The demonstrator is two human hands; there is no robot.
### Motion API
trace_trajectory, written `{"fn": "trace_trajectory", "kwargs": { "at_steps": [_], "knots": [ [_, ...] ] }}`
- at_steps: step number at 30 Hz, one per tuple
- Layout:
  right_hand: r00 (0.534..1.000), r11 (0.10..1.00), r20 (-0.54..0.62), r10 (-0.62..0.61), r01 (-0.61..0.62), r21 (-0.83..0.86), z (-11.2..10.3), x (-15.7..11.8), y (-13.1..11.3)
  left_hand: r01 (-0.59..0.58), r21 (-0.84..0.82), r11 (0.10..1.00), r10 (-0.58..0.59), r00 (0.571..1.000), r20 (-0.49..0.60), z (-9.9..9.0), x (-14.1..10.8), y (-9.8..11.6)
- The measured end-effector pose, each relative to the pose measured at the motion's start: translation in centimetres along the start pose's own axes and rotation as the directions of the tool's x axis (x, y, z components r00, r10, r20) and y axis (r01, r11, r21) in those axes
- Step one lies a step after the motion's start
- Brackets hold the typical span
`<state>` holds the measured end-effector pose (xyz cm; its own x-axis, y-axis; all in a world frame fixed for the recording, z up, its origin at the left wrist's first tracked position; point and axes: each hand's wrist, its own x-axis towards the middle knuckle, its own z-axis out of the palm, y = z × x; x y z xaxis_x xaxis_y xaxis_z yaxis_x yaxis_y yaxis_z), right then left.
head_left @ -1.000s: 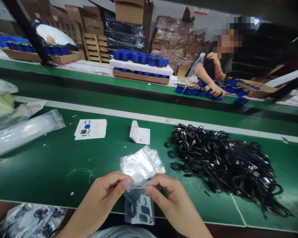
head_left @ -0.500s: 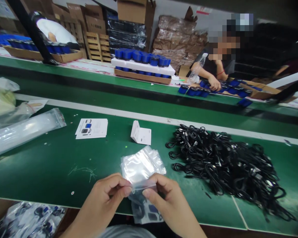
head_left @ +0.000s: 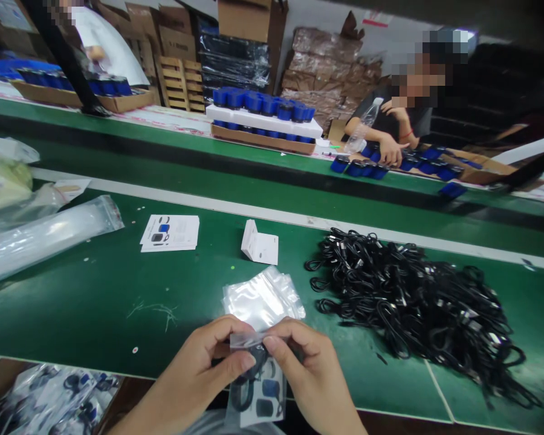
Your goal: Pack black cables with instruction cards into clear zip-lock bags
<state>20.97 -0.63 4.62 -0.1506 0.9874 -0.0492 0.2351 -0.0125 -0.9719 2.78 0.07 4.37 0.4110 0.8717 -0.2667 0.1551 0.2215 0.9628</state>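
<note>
Lower centre: 2 bare hands. Left hand & right hand each pinch, thumb to fingers, top edge of 1 clear plastic zip bag, long axis approx. vertical in frame. In bag: 1 black coiled cable, 1 printed card, print unreadable. Just behind: 1 crumpled clear bag. Right of hands: 1 heap black cables on green bench.

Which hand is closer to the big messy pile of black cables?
Right. The right hand is nearer, just below and left of the tangled pile of black cables. The left hand is farther away, on the right hand's other side.
</note>
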Motion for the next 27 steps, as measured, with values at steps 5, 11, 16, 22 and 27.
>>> {"fn": "trace_trajectory", "kwargs": {
  "at_steps": [5, 11, 16, 22, 27],
  "knots": [
    [0.997, 0.999, -0.082, 0.001, 0.002, 0.043, 0.4, 0.0, 0.4, 0.063, -0.382, 0.922, -0.045, 0.997, 0.055, 1.0, 0.0, -0.7],
    [0.955, 0.972, -0.187, -0.231, 0.221, -0.076, 0.0, -0.2, -0.2, 0.189, -0.238, 0.953, -0.151, 0.974, 0.169, 1.0, -0.6, -0.4],
    [0.881, 0.833, -0.109, -0.46, 0.385, -0.398, -0.7, -0.5, -0.6, 0.056, 0.222, 0.973, -0.042, 0.997, -0.066, 0.6, -0.6, 0.2],
    [0.868, 0.804, -0.076, -0.491, 0.418, -0.422, -0.4, -0.3, -0.6, -0.079, 0.434, 0.897, 0.153, 0.979, -0.137, 0.9, -0.8, 0.0],
    [0.937, 0.882, -0.062, -0.344, 0.3, -0.363, -0.6, -0.4, -0.7, -0.132, 0.551, 0.824, 0.273, 0.944, -0.183, 0.6, -0.7, -0.9]
  ]
}}
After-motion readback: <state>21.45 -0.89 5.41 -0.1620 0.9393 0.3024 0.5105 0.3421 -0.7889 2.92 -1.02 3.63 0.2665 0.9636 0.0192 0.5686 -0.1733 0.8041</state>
